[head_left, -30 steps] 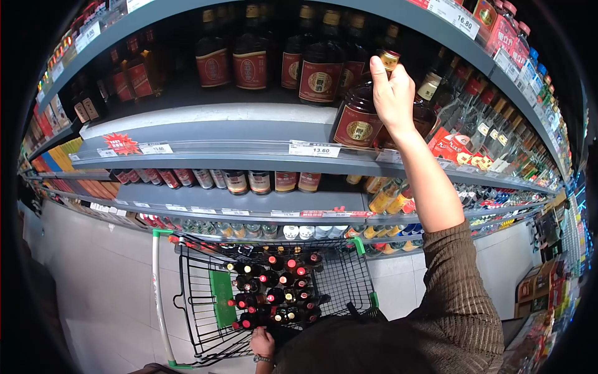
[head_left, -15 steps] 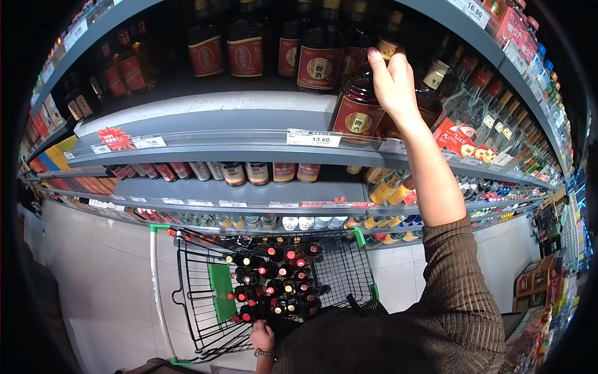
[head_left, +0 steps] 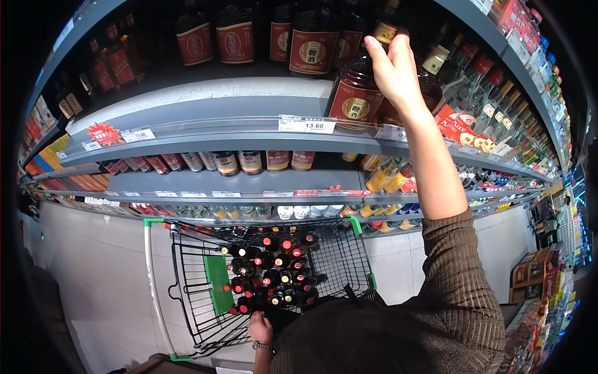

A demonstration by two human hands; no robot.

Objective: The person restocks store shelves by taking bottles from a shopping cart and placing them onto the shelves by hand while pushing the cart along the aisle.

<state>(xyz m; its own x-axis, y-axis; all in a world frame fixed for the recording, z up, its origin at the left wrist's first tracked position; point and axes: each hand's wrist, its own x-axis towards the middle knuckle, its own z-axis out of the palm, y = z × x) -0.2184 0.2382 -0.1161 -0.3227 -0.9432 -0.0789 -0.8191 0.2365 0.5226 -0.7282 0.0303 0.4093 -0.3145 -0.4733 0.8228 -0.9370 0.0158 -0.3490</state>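
Observation:
My right hand (head_left: 396,73) is closed around the neck of a dark liquor bottle (head_left: 356,103) with a red and gold label. That bottle stands upright, or nearly so, at the front of the upper shelf, above the price strip. Behind my hand, other dark bottles are partly hidden. Low in the view, my left hand (head_left: 260,327) has its fingers curled at the near side of a black wire shopping cart (head_left: 339,257); what they hold, if anything, is hidden. Several dark bottles with red and pale caps (head_left: 274,278) stand close together in the cart.
More red-label bottles (head_left: 313,53) line the upper shelf to the left. Clear bottles (head_left: 479,128) with red labels are on the right. A price tag (head_left: 306,124) reads 13.60. Lower shelves hold cans and bottles. The cart has a pale handle (head_left: 150,274); tiled floor (head_left: 99,262) lies beyond it.
The view has shifted slightly, so the shelves and cart sit a little higher and further left. My right hand stays on the same bottle; my left hand remains by the cart.

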